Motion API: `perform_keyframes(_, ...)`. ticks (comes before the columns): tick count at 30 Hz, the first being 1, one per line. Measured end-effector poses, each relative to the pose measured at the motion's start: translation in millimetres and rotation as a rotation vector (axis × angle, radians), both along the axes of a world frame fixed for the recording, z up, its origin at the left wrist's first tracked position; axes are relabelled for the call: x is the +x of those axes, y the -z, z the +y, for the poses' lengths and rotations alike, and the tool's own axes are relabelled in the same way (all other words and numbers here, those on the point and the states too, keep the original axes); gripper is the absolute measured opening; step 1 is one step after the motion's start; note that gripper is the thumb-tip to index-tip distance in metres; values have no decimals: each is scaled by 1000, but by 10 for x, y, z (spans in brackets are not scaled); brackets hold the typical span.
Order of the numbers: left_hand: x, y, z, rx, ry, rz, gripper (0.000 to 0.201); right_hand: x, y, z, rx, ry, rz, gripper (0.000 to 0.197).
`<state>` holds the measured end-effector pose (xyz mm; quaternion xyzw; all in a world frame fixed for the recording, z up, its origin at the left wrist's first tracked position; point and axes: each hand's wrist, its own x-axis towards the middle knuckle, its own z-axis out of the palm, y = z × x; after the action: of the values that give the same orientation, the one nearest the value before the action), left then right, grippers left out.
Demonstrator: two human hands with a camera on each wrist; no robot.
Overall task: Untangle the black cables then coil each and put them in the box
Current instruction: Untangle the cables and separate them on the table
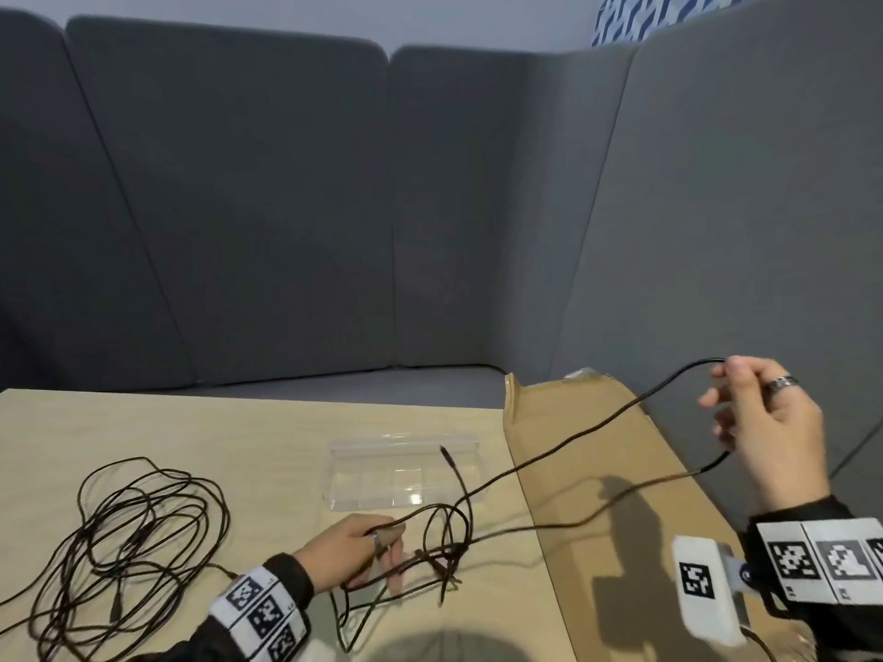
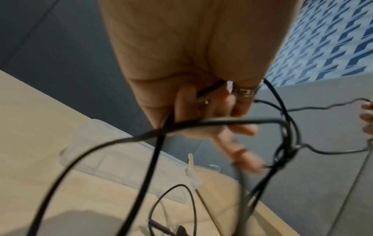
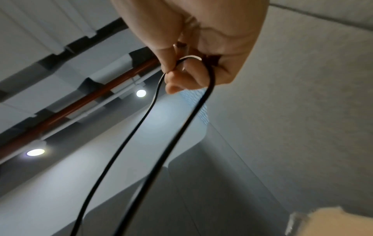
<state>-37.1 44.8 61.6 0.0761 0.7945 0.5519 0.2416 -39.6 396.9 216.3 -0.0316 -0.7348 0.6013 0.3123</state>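
Observation:
Black cables lie tangled on the wooden table. A loose heap of cable sits at the left, and a knot lies at the front middle. My left hand grips a strand just left of the knot; in the left wrist view my left hand has fingers curled round a cable. My right hand is raised at the right and pinches a loop of cable that runs down to the knot. In the right wrist view my right hand pinches the loop's two strands. A clear plastic box lies open behind the knot.
A flattened cardboard sheet lies along the table's right side. Grey padded seat backs surround the table behind and to the right. The table's far left part is bare wood.

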Motion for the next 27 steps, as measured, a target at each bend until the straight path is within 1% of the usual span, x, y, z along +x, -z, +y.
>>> perform_keyframes(2, 45, -14, -44, 37, 25, -61, 37, -61, 73, 92, 49, 50, 11, 26)
perform_keyframes(3, 63, -13, -53, 10, 35, -51, 35, -95, 114, 119, 75, 66, 17, 26)
perform_keyframes(5, 78, -45, -46, -36, 65, 14, 44, -139, 171, 128, 86, 80, 16, 26)
perform_keyframes(7, 69, -101, -47, 12, 47, 57, 43, -185, 223, 135, 72, 68, 1, 26)
perform_keyframes(9, 83, -199, -44, 137, -29, 38, 42, -230, 288, 150, 133, 59, -41, 27)
perform_keyframes(11, 88, -308, -43, 280, -89, -1, 45, -277, 382, 136, 270, 30, -175, 24)
perform_keyframes(13, 80, -409, -30, 398, -126, -83, 37, -273, 477, 37, 398, -22, -334, 14)
perform_keyframes(14, 76, -456, -9, 458, -159, -133, 31, -245, 521, -52, 432, -65, -398, 12)
perform_keyframes(16, 85, -566, 44, 558, -227, -216, 25, -134, 620, -287, 499, -161, -430, 41)
perform_keyframes(17, 98, -618, 73, 604, -254, -238, 20, -56, 643, -431, 531, -202, -423, 48)
perform_keyframes(19, 119, -684, 114, 654, -286, -243, 20, 87, 690, -713, 637, -335, -381, 54)
perform_keyframes(21, 132, -705, 133, 669, -302, -245, 22, 180, 791, -942, 685, -500, -387, 66)
perform_keyframes(24, 141, -706, 130, 708, -318, -263, 23, 250, 949, -1215, 701, -689, -496, 73)
perform_keyframes(26, 160, -719, 134, 730, -317, -283, 23, 293, 1069, -1356, 808, -787, -551, 76)
perform_keyframes(27, 171, -723, 137, 743, -310, -301, 22, 302, 1138, -1414, 838, -827, -583, 72)
